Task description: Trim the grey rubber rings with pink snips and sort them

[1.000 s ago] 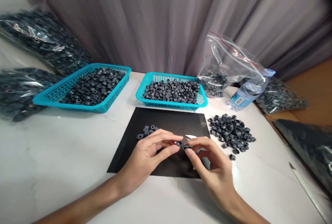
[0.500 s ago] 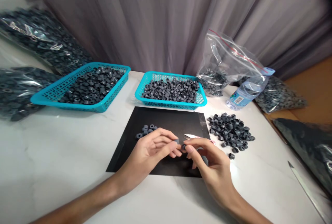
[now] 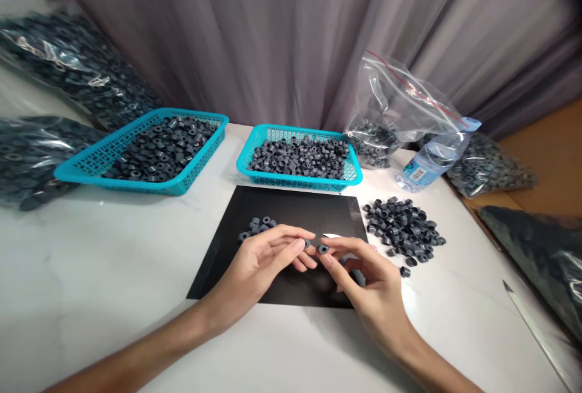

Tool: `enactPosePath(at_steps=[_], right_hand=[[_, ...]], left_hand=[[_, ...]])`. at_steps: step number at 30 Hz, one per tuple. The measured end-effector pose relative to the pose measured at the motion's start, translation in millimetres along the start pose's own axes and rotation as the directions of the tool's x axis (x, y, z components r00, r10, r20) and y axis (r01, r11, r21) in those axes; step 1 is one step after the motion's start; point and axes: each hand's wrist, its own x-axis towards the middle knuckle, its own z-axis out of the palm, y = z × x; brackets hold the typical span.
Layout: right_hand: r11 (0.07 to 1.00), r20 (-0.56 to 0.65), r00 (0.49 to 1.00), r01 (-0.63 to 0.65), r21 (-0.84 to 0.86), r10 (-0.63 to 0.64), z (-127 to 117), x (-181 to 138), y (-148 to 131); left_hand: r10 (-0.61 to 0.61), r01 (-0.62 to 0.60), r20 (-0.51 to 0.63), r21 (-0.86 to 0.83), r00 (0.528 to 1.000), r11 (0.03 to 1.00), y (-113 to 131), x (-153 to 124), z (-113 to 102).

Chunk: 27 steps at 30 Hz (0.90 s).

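My left hand is over a black mat, its thumb and forefinger closed on a small dark grey ring-shaped piece. Close beside it, my right hand pinches a second grey piece whose round hole faces me. The two pieces are a little apart. Behind my left hand, a small group of grey pieces with holes lies on the mat. A pointed white blade shows past my right fingertips, most of it hidden by the hand.
Two blue baskets at the back hold many grey pieces. A loose pile of hollow grey caps lies right of the mat. Behind it stand a water bottle and a zip bag. Filled bags crowd the left.
The piece in my right fingers has turned so that its hole shows, and it has risen slightly. The piece in my left fingers has turned too, its hole now visible.
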Motion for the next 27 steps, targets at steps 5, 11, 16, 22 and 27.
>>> enactPosePath(at_steps=[5, 11, 16, 22, 27], right_hand=[[1.000, -0.014, 1.000, 0.020, -0.021, -0.021, -1, 0, -1], [0.992, 0.013, 0.996, 0.093, -0.084, -0.093, -2, -1, -3], [0.976, 0.000, 0.987, 0.157, -0.148, -0.159, -1, 0, -4], [0.816, 0.119, 0.909, 0.413, -0.405, -0.400, -4, -4, 6], [0.721, 0.207, 0.841, 0.537, -0.438, -0.501, -3, -5, 8]], left_hand=[[-0.003, 0.003, 0.031, 0.020, 1.000, 1.000, 2, -1, -1], [-0.013, 0.011, 0.049, 0.029, 0.999, 1.000, 4, 0, -3], [-0.007, 0.005, 0.042, 0.043, 0.999, 0.999, -1, 1, -2], [-0.036, 0.027, 0.093, 0.097, 0.995, 0.995, -6, 0, -4], [-0.049, 0.012, 0.134, 0.267, 0.990, 0.964, 1, 0, -6]])
